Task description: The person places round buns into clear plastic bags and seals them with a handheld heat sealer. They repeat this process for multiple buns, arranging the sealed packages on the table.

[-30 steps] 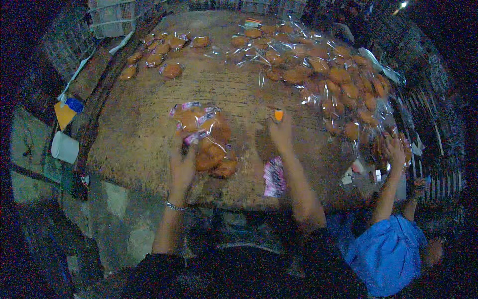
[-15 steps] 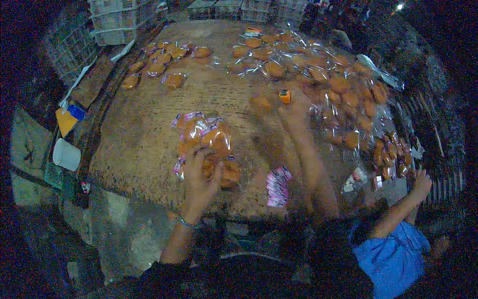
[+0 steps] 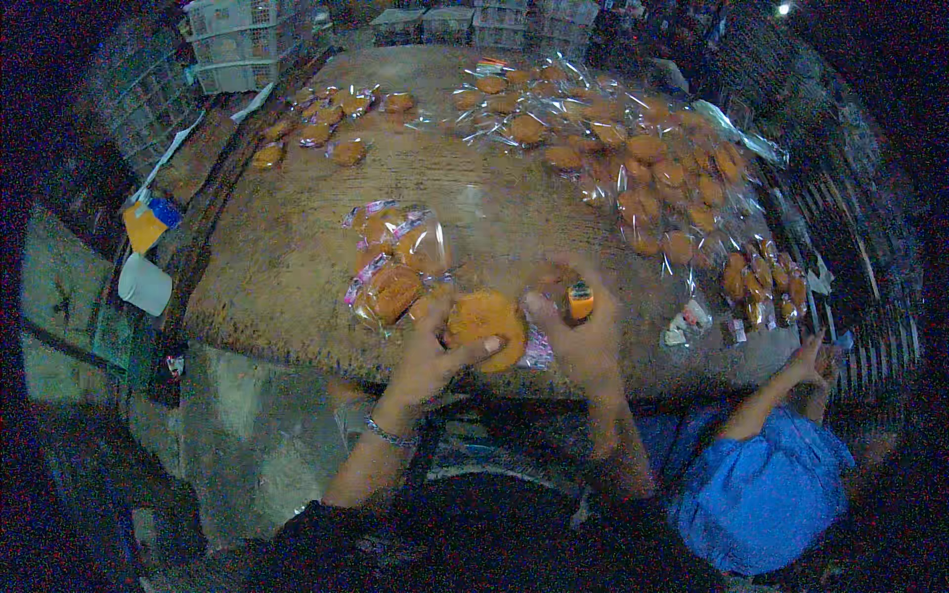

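Note:
My left hand [image 3: 430,351] grips a round, flat orange-brown bun [image 3: 486,321] over the near edge of the table, its thumb laid across the bun's face. Close by on the right is my right hand [image 3: 583,326], with a small orange finger counter [image 3: 580,299] on it. Its fingers are blurred, beside or over a stack of pink printed labels [image 3: 537,351] that is partly covered. Left of the bun sits a group of clear-bagged buns [image 3: 390,292] with pink labels.
Many bagged buns [image 3: 647,178] cover the table's right side. A smaller group [image 3: 316,133] lies far left. Crates [image 3: 237,44] stand behind. A white cup [image 3: 145,285] is at the left edge. A person in blue [image 3: 766,484] works at the near right, hands by more packed buns [image 3: 761,282].
My right hand has come back from the bagged buns on the right to beside my left hand. My left hand has moved slightly right and now holds up a bun.

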A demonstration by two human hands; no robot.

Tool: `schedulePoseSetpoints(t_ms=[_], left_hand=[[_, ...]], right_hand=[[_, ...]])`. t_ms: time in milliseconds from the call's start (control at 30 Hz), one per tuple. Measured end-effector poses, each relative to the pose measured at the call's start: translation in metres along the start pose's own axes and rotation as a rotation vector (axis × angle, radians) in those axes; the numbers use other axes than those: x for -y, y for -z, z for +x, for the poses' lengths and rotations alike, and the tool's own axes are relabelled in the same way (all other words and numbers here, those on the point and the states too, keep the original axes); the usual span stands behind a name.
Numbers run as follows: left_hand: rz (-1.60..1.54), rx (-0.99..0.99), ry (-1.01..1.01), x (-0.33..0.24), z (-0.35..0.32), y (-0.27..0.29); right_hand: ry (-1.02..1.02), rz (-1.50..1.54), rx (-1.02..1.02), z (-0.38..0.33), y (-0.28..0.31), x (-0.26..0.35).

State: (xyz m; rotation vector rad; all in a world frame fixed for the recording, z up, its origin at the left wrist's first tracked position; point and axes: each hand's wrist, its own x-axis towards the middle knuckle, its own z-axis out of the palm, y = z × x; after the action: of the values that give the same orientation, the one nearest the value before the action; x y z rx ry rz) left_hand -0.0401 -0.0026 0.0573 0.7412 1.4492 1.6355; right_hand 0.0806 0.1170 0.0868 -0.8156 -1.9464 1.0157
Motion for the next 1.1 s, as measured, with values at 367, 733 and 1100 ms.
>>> schedulePoseSetpoints(t_ms=[367,733,1100], left_hand=[[0.329,0.1,-0.026,-0.001,-0.009,-0.004],[0.202,0.124,-0.073,-0.014,-0.016,-0.019],[-0.049,-0.063,-0.246,-0.022,-0.03,-0.027]], right_hand=[[-0.334,0.216,0.044,-0.041,-0.005,-0.034],[-0.264,0.468,0.045,-0.043,-0.025,-0.048],[0.426,0.299,-0.011,-0.051,-0.005,-0.014]])
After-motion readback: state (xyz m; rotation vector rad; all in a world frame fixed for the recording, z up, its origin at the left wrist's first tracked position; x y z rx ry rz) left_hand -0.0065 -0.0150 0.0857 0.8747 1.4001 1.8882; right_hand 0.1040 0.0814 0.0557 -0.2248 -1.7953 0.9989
